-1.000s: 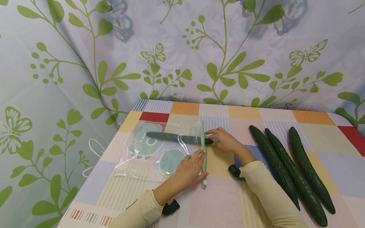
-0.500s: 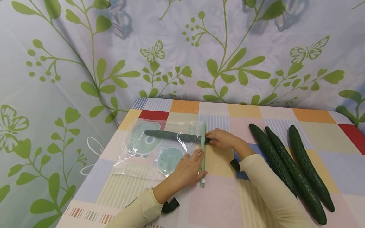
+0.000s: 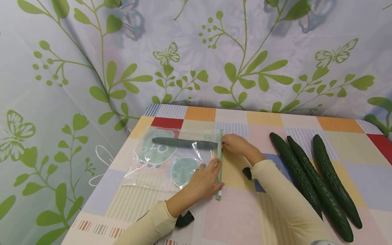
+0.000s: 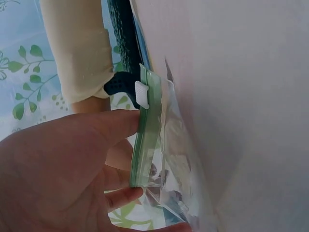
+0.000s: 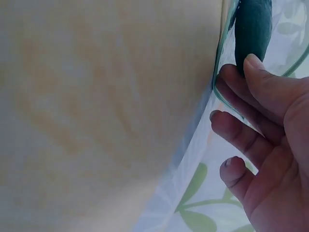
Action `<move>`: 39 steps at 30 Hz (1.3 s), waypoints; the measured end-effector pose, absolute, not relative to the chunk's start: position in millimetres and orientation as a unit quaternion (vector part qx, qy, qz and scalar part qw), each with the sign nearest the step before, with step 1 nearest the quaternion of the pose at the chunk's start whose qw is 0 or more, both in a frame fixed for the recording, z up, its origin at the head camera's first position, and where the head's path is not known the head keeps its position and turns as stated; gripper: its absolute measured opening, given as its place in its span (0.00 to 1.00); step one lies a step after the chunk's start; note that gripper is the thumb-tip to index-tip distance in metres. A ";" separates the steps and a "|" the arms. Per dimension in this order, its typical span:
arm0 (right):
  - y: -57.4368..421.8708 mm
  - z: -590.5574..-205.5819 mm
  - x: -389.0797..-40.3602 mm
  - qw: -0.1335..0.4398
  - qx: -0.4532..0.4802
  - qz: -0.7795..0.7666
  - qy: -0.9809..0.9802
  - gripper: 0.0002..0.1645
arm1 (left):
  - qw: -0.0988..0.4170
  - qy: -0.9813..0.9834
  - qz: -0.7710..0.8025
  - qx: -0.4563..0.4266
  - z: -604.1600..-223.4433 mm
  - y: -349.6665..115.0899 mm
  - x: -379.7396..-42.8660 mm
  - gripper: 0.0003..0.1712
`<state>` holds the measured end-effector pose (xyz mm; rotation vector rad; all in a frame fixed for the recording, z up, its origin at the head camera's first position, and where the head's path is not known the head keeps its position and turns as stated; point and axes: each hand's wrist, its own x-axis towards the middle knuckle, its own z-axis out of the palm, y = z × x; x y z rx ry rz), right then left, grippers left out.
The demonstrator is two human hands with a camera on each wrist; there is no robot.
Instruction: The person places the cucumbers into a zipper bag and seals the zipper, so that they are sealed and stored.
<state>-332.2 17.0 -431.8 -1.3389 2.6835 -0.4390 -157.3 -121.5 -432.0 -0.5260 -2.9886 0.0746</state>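
Observation:
A clear slider zip bag [image 3: 147, 178] with a green strip [image 3: 219, 190] and pale green cartoon prints lies on the table. Inside it is a dark cucumber [image 3: 183, 143], whose near end sits at the bag's mouth. My left hand [image 3: 203, 182] holds the mouth edge; in the left wrist view the thumb lies against the green strip, just below the white slider [image 4: 141, 94]. With thumb and forefinger, my right hand [image 3: 239, 147] pinches the cucumber's end. The right wrist view shows this cucumber tip [image 5: 253, 41] within the open bag mouth, the other fingers loosely bent.
On the right side of the table lie three more cucumbers [image 3: 332, 180], roughly side by side. A patchwork cloth [image 3: 232, 217] covers the table. Behind it and to the left hangs a leaf-patterned curtain [image 3: 183, 34]. Each wrist wears a black strap [image 3: 184, 219].
The right hand has pushed the cucumber leftward, deeper into the bag, so its end is now at the green strip. The left hand keeps its place on the bag's mouth.

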 end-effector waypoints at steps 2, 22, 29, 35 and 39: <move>11.9 -429.4 -332.4 0.069 -0.416 -0.142 0.895 0.10 | 0.053 -0.984 0.022 -0.169 -432.1 -121.4 -157.4 0.40; -3.1 -423.1 -319.7 0.083 -0.305 -0.123 0.941 0.15 | 0.026 -0.985 0.029 -0.166 -431.8 -120.0 -156.5 0.39; 0.5 -423.4 -317.8 0.078 -0.287 -0.126 0.947 0.20 | 0.013 -0.986 0.036 -0.160 -428.9 -115.0 -154.9 0.28; 9.4 -423.9 -312.6 0.092 -0.288 -0.153 0.941 0.16 | 0.017 -0.986 0.041 -0.160 -428.0 -110.7 -153.5 0.30; 19.3 -426.5 -302.6 0.116 -0.335 -0.189 0.916 0.14 | 0.025 -0.986 0.032 -0.161 -428.5 -112.8 -152.6 0.31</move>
